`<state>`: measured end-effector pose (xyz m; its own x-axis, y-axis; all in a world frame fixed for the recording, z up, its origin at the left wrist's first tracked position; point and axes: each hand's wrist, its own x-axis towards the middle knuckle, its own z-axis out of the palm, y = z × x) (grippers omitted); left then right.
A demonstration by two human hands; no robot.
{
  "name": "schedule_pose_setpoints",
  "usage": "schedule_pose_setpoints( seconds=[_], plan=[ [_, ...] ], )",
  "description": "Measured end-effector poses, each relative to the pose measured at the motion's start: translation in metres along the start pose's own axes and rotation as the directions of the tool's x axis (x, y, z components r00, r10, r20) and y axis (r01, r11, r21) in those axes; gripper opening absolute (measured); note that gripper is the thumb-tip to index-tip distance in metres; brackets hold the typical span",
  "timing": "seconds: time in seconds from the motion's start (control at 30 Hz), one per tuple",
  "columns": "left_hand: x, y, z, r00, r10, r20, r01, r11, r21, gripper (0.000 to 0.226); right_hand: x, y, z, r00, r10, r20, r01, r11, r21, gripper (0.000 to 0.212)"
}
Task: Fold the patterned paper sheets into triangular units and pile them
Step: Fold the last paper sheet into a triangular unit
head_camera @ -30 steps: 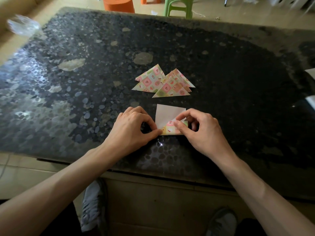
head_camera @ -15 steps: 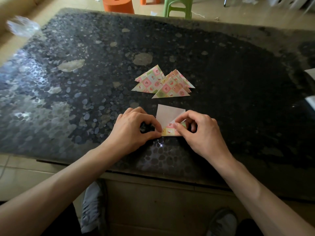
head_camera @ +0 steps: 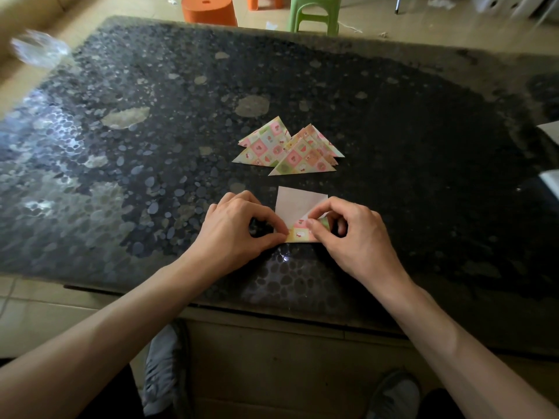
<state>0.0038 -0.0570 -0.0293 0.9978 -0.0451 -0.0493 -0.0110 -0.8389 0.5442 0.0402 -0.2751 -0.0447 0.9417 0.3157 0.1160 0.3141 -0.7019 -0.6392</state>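
Your left hand [head_camera: 239, 228] and right hand [head_camera: 351, 234] meet over 1 patterned sheet [head_camera: 298, 207] lying white side up on the dark speckled worktop [head_camera: 151, 146], close to the near edge. The left grip is thumb and forefinger pressed together on the sheet's near-left corner, pinning it flat. The right grip pinches the near-right portion, where a patterned flap [head_camera: 302, 232] is turned up over the white face; the fingertips [head_camera: 311, 223] sit on that flap. The rest of the sheet extends away from you, past both grips, toward the pile of folded triangles [head_camera: 287, 151], which lies just beyond the sheet's far edge and apart from it. The forming crease appears to run along the near edge, left to right, so its long axis joins your 2 grips. The relation that matters: the unfolded white area lies directly ahead of the right grip, and the right hand is the nearer one to the free flap. The likely next move is for that hand to carry the flap forward while the left holds the corner as a pivot. How many triangles the pile holds cannot be told, since they overlap.
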Motion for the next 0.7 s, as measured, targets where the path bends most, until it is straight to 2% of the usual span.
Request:
schedule_pose_setpoints(
  seconds=[0.3,0.43,0.6,0.7],
  plan=[
    [-0.001,0.002,0.001,1.000,0.011,0.018,-0.012,1.000,0.023,0.013,-0.002,0.000,0.001,1.000,-0.015,-0.009,0.015,0.999,-0.043,0.009],
    [-0.001,0.003,0.000,0.999,0.029,0.013,-0.030,0.999,0.043,0.014,-0.006,-0.002,0.004,0.999,-0.009,-0.036,0.009,1.000,-0.014,0.020],
    [-0.001,0.002,0.000,1.000,0.021,0.008,-0.022,0.997,0.067,0.019,-0.012,-0.009,0.016,0.999,-0.028,-0.031,0.025,0.994,-0.109,0.047],
    [0.000,0.004,-0.001,1.000,0.011,0.013,-0.012,0.997,0.076,0.019,-0.009,-0.013,0.017,1.000,0.010,-0.007,-0.011,0.992,-0.128,0.045]
  ],
)
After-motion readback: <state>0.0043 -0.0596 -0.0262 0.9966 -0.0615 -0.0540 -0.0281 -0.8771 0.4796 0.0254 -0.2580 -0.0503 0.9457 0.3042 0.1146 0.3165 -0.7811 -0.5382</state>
